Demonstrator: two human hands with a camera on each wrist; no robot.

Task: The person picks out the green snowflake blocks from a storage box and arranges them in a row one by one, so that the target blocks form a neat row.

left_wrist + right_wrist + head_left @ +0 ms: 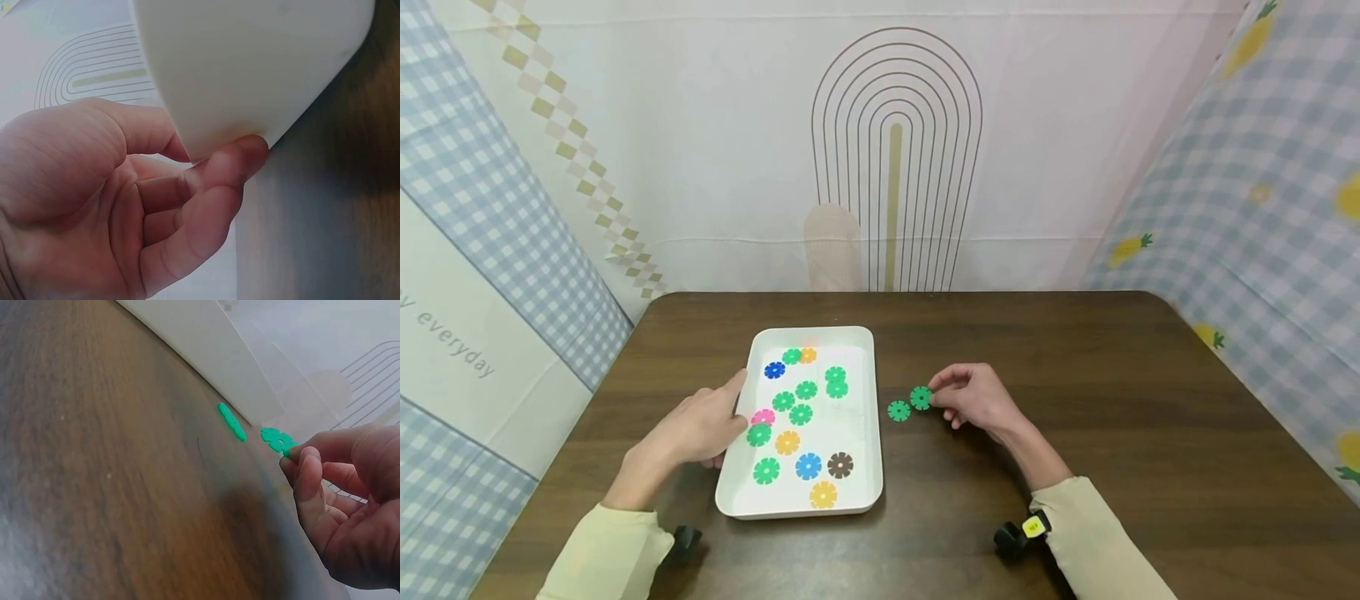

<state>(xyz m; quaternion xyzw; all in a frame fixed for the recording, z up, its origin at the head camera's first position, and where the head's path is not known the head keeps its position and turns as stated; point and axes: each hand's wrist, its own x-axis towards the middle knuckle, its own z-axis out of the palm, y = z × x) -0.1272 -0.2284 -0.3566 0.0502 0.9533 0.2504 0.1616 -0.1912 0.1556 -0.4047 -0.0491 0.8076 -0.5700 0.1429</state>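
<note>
The right hand (976, 398) pinches a green disc (920, 398) at its fingertips, a second disc (898, 411) just left of them. The left hand (698, 423) clamps its fingers on the white tray (853, 425)

The bare left hand (700, 425) grips, its index finger stretched ahead of the thumb and other fingers bent toward the palm. Behind these fingers come a bare wrist and a left forearm in a pale cream cloth sleeve (602, 554). The bare right hand (981, 396), apart from the left fingers, pinches at its fingertips; behind them, the right forearm, in a matching cream sleeve (1090, 529), slants back.
</note>
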